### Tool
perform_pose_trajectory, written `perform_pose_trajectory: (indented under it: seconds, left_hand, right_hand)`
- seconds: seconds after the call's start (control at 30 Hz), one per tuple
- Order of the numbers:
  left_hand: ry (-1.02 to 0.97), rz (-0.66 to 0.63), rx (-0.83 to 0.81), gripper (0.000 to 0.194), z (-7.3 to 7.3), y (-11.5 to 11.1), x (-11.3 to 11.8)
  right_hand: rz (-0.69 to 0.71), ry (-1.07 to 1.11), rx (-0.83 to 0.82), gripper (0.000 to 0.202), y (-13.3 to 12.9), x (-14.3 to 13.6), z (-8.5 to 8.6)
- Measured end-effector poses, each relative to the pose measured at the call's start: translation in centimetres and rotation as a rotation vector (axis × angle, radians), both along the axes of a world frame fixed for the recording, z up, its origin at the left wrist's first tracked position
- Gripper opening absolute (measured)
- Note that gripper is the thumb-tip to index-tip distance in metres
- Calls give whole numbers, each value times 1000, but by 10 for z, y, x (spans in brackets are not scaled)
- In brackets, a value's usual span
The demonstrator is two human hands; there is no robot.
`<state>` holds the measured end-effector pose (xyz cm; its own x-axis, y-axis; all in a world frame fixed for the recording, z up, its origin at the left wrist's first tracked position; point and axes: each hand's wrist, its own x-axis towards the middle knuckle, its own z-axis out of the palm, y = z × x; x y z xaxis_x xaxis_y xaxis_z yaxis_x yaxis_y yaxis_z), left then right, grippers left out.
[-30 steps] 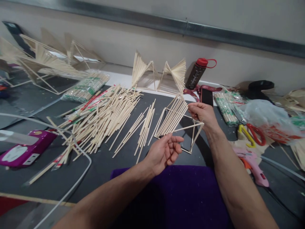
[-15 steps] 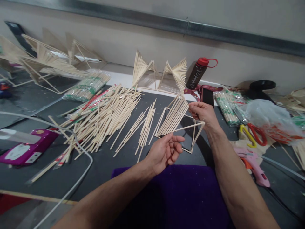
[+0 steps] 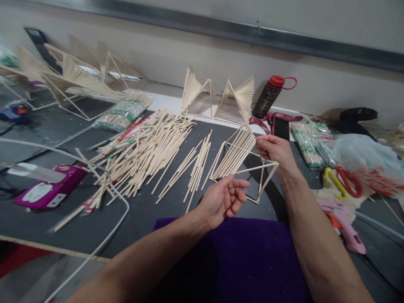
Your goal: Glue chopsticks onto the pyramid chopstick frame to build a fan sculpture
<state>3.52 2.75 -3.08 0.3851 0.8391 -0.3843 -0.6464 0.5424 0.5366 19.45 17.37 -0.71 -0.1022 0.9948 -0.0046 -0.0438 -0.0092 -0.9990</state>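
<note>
An open frame of glued wooden sticks (image 3: 267,182) stands on the dark table in front of me, with a slanted row of chopsticks (image 3: 235,153) laid side by side across it. My left hand (image 3: 225,198) is at the row's lower end, fingers curled, its thumb against the lower end of the outermost chopstick. At the upper right of the row, my right hand (image 3: 274,151) pinches with thumb and fingers at the same chopstick's other end; its tip is partly hidden. Left of the frame lie a few loose chopsticks (image 3: 198,164) and a large heap of chopsticks (image 3: 145,160).
Two finished-looking stick models (image 3: 238,99) stand by the wall, beside a dark bottle (image 3: 267,97) with a red cap. At right are a phone (image 3: 280,127), scissors (image 3: 349,181), a pink glue gun (image 3: 344,223) and a plastic bag (image 3: 362,155). A white cable (image 3: 118,195) loops past a purple device (image 3: 50,187).
The whole view has shifted slightly, so things sit a little further right. Both hands keep nearly the same places against the frame.
</note>
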Motion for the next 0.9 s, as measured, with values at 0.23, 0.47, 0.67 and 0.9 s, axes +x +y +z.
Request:
perform_pose_trajectory:
  seconds: [0.23,0.47,0.67,0.9]
  left_hand:
    - [-11,14,-17,49,3,0,-1]
    - [7,33,-27,48,3,-1,0]
    - [39,19,-17,45,4,0,1]
    - [52,26,-12,46,3,1,0]
  right_hand:
    - [0,-10,18,13,1,1,-2]
    - [-3,-19,18,14,0,1,-2]
    - [-13,-15,4,18,2,3,-3]
    - [-79,-138,87,14,5,7,-3]
